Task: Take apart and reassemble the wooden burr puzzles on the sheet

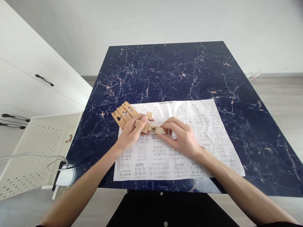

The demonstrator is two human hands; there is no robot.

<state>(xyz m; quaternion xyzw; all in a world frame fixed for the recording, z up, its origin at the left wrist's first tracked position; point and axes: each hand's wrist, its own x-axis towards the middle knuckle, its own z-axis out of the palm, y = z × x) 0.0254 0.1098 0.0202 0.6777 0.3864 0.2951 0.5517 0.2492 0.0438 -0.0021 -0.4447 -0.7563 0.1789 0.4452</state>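
Observation:
My left hand (133, 127) is closed around a light wooden block puzzle (152, 128), thumb on top. Short square ends stick out at its top and right, and one bar carries a black 3. The fingertips of my right hand (183, 135) pinch the right end of that same bar. Both hands are just above a creased white instruction sheet (205, 138) printed with rows of small diagrams. Beside my left hand lie flat slotted wooden pieces (124, 113) marked 3, 1 and 2, side by side on the sheet's upper left corner. My fingers hide part of the puzzle.
The dark blue marbled table (165, 72) stands near a pale wall. To its left are a white cabinet (42, 63) with black handles and a perforated cream-white bin (35, 151). A round white object (65, 176) with a grey cable sits at the table's left edge.

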